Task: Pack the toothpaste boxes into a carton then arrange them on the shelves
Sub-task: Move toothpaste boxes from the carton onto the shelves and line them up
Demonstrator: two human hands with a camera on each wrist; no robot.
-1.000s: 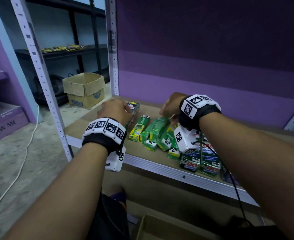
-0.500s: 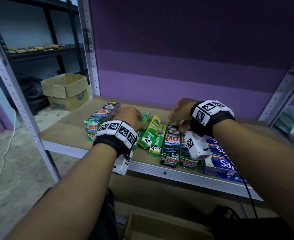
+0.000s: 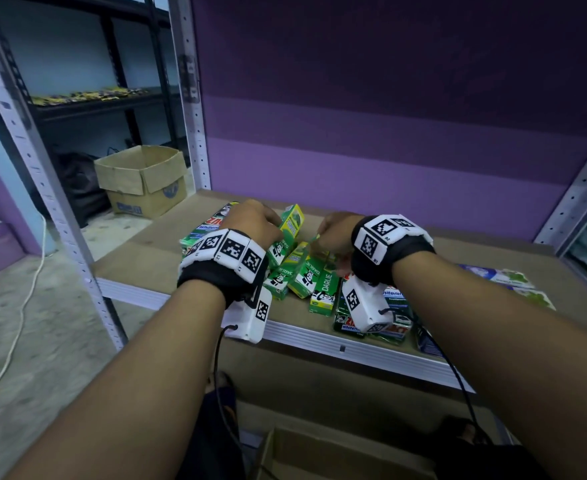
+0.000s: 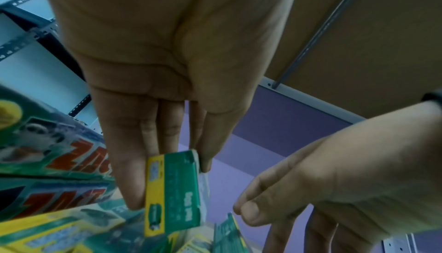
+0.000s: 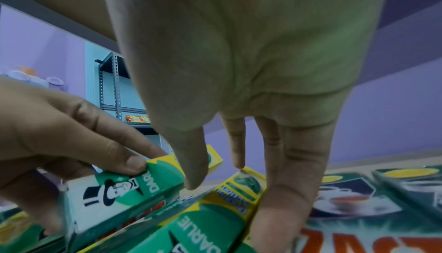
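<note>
Toothpaste boxes lie in a loose pile on the brown shelf point(image 3: 146, 251). My left hand point(image 3: 255, 220) pinches one green-and-yellow Darlie box point(image 3: 287, 232) between thumb and fingers, its far end tilted up; the left wrist view shows that left hand point(image 4: 169, 187) on the same box point(image 4: 177, 200). My right hand point(image 3: 333, 233) reaches down into the pile. In the right wrist view its straight fingers point(image 5: 282, 191) lie along the side of another Darlie box point(image 5: 215, 225), with the thumb hovering just above. Green Zact boxes point(image 3: 209, 226) lie at the left.
More Zact boxes point(image 3: 392, 327) sit at the shelf's front edge under my right wrist, and blue-and-white boxes point(image 3: 499, 275) lie at the right. An open carton point(image 3: 319, 455) stands on the floor below. Another carton point(image 3: 143, 181) sits beyond the left upright point(image 3: 195, 133).
My left hand has moved right from the Zact stack to the Darlie boxes and has taken hold of one, tipping it up. The right hand stays over the pile.
</note>
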